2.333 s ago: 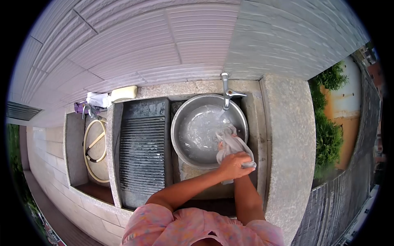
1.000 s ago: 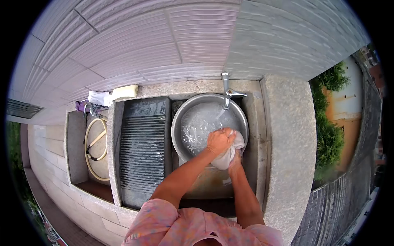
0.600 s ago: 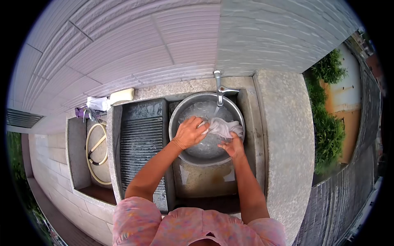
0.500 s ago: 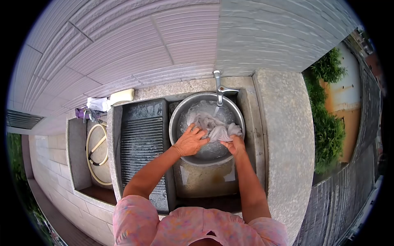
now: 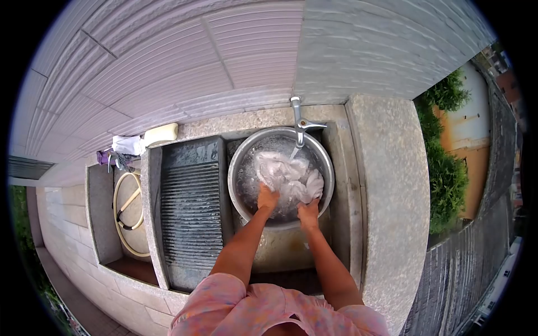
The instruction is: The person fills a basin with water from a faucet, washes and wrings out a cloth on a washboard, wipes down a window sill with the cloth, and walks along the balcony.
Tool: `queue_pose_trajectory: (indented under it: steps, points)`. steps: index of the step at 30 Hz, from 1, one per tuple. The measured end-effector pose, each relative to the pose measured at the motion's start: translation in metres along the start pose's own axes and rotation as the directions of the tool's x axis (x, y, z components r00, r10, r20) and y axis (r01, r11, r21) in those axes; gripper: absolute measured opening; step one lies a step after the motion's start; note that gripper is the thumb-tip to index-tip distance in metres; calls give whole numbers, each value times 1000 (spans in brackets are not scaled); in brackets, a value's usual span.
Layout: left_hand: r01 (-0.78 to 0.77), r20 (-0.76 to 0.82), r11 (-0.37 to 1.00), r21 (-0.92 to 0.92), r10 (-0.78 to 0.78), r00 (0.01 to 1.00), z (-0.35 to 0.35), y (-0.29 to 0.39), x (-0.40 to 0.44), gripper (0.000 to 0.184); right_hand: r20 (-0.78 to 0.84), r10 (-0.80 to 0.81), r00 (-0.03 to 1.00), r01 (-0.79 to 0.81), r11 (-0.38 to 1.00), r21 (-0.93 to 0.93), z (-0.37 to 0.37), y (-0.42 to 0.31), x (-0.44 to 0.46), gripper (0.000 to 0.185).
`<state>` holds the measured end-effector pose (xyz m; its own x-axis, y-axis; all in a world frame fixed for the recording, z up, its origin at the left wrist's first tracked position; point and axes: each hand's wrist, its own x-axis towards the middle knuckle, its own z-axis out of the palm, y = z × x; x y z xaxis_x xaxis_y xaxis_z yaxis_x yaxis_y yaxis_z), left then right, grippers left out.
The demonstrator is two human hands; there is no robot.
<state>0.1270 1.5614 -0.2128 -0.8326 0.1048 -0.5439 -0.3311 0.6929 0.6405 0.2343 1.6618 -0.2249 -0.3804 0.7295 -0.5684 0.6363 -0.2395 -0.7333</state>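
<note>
A wet, pale greyish-white cloth (image 5: 287, 175) lies bunched in bubbly water inside a round metal basin (image 5: 232, 187). My left hand (image 5: 268, 197) is closed on the cloth's lower left part, its fingertips hidden by fabric and water. At the lower right, near the basin's front rim, my right hand (image 5: 308, 214) grips the cloth's edge, fingers wrapped and partly covered. Water runs from the metal tap (image 5: 300, 124) onto the far side of the cloth.
The basin sits in a stone sink, with a ribbed washboard slab (image 5: 190, 215) to the left. Further left, a coiled cream hose (image 5: 116, 210) lies in another basin. A cream block (image 5: 161, 134) and white cloth (image 5: 128, 145) rest on the ledge. A stone counter (image 5: 392, 185) borders the right.
My left hand has moved right and closer to my body, turning so its fingers go into the cloth. My right hand has shifted slightly left and down. The cloth is more spread out.
</note>
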Motion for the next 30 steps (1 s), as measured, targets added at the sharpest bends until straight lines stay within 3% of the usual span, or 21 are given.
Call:
queue_pose_trajectory:
  steps: [1,2,3,6,7,8,9,10,11,12,14,15,16,17,19,22,24,26,27,28,30]
  points:
    - [-4,2,1000,1,4,1000,-3,3,-2,60,-95,-168,981,162,985,-65,2,4,-5,72]
    - [-128,126,942,311,92,988,-6,4,-8,57,-175,-333,927,310,939,-147,3,6,-7,77]
    - [-272,270,775,570,136,953,-13,10,-15,54,-179,-331,927,307,940,-148,0,0,-11,77]
    - [-351,346,664,660,146,927,-41,19,-9,41,-163,-318,934,312,948,-57,-14,-34,-18,82]
    - [-161,113,795,585,116,987,-41,24,-6,32,-72,-152,986,159,983,90,-19,-44,-18,82]
    - [-163,113,794,586,119,986,-39,24,2,32,-13,-75,997,76,984,160,-22,-54,-20,82]
    - [-145,76,964,224,131,989,-36,19,14,35,46,3,999,-13,975,220,-26,-70,-24,81]
    - [-120,34,977,-176,128,991,-34,17,20,38,161,206,965,-248,919,307,-32,-104,-41,76]
    - [50,269,839,-543,117,956,-45,45,-1,40,291,379,878,-469,804,365,-34,-124,-50,73]
    - [56,365,798,-600,210,907,-57,79,-36,39,296,381,876,-472,801,368,-35,-118,-45,73]
    - [124,459,659,-742,365,810,-67,122,-87,41,839,35,543,-762,440,475,-36,-102,-22,78]
    - [127,496,655,-744,415,763,-71,134,-106,40,799,-182,573,-669,460,584,-34,-99,-16,71]
    - [124,544,673,-729,460,702,-78,150,-128,38,726,-388,568,-572,448,687,-33,-97,-15,66]
    - [-152,541,767,-623,563,625,-75,153,-138,34,718,-278,638,-554,481,679,-41,-105,-26,65]
    - [-433,514,710,-556,703,492,-60,155,-160,27,693,-127,710,-558,499,663,-65,-133,-57,60]
    - [-788,388,581,-204,787,480,-21,135,-158,26,672,-165,722,-576,397,715,-59,-109,-40,48]
    - [-795,263,573,198,751,606,-17,134,-128,31,632,-217,744,-544,354,761,-42,-81,-12,40]
    - [-677,75,690,255,684,725,-23,138,-92,33,489,-356,797,-311,452,836,-17,-20,31,32]
    - [-578,37,750,322,600,799,-32,140,-78,33,701,-102,705,-678,190,710,-36,-100,-24,34]
    - [-483,-13,804,347,519,855,-37,135,-56,32,701,-95,707,-679,184,711,-39,-109,-39,34]
    - [-352,-45,875,333,387,921,-35,95,-7,32,709,-144,691,-603,426,674,-43,-117,-48,35]
